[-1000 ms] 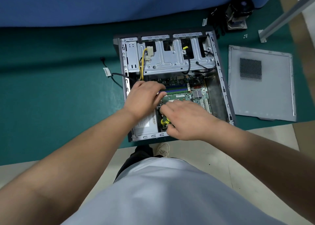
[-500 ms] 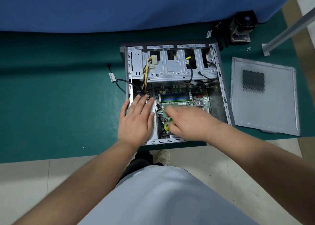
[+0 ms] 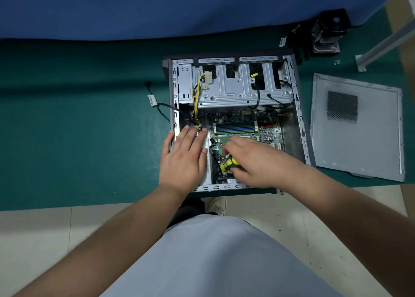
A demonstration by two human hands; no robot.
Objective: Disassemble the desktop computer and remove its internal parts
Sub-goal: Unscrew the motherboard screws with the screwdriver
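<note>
Seen from above, an opened desktop computer case (image 3: 233, 121) is lying on its side on a green mat (image 3: 78, 121), near its front edge. The left hand (image 3: 183, 159) is resting flat, fingers straight, on the pale power supply (image 3: 207, 162) at the case's left side. The right hand (image 3: 253, 162) is curling around a yellow-and-black screwdriver handle (image 3: 229, 163) over the green motherboard (image 3: 242, 126); its tip is hidden, probably touching the board. A removed grey side panel (image 3: 357, 128) is lying to the right.
</note>
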